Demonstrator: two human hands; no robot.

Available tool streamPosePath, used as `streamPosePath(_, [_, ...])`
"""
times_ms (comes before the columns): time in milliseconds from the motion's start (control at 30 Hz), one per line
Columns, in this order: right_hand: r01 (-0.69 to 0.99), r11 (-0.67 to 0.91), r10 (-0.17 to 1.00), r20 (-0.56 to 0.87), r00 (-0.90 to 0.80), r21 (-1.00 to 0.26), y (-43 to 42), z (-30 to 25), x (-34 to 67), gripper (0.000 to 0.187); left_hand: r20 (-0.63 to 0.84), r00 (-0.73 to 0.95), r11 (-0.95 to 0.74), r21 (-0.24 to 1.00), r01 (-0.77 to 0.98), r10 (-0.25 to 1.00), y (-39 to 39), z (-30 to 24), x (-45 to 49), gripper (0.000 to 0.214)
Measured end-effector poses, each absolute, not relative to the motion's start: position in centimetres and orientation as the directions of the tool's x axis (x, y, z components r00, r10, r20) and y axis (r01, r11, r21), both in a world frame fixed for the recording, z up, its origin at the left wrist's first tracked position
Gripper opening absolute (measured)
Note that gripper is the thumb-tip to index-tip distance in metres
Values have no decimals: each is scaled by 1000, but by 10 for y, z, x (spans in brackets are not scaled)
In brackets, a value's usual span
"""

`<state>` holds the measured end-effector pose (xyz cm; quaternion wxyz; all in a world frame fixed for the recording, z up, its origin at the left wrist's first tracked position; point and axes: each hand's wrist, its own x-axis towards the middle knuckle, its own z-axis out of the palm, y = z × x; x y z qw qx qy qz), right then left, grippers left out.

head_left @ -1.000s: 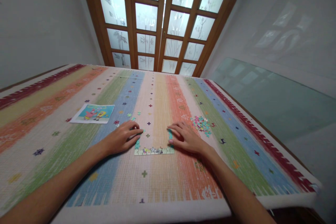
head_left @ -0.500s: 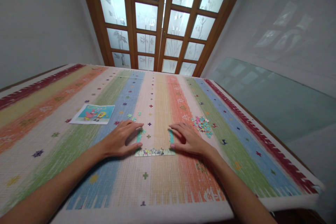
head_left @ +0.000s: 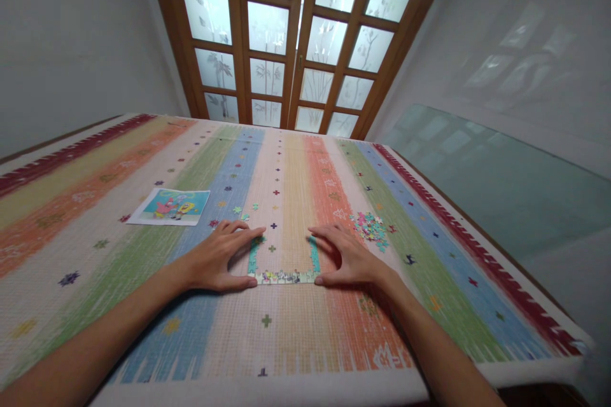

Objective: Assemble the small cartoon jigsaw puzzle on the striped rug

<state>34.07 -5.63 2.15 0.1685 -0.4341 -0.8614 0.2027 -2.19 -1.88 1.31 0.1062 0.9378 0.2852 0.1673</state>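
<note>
- While the striped surface [head_left: 296,343] is stretching toward doors [head_left: 294,76] at twelve o'clock, the part-built puzzle [head_left: 286,277] is lying at six, inside the near edge [head_left: 267,391].
- Left grip [head_left: 219,259] and right grip [head_left: 356,261] are spreading wide around it, any hold unclear.

Two hands [head_left: 214,259], one puzzle border [head_left: 286,277], one piece heap [head_left: 370,227], three outlying pieces [head_left: 237,210], one printed picture [head_left: 172,206]

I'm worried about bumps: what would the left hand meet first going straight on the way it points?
Probably the right hand, which faces the left hand across a gap; the teal jigsaw pieces beside it could come first if the motion is low. Depth is unclear.
</note>
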Motion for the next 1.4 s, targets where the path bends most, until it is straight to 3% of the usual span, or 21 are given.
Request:
streamPosePath(300, [679, 554, 812, 134, -567, -481, -57, 22, 342, 99, 230, 780, -810, 254, 529, 582, -16, 13, -28, 104])
streamPosePath(1400, [697, 555, 808, 96, -581, -455, -59, 24, 340, 98, 223, 788, -815, 252, 522, 573, -15, 12, -29, 98])
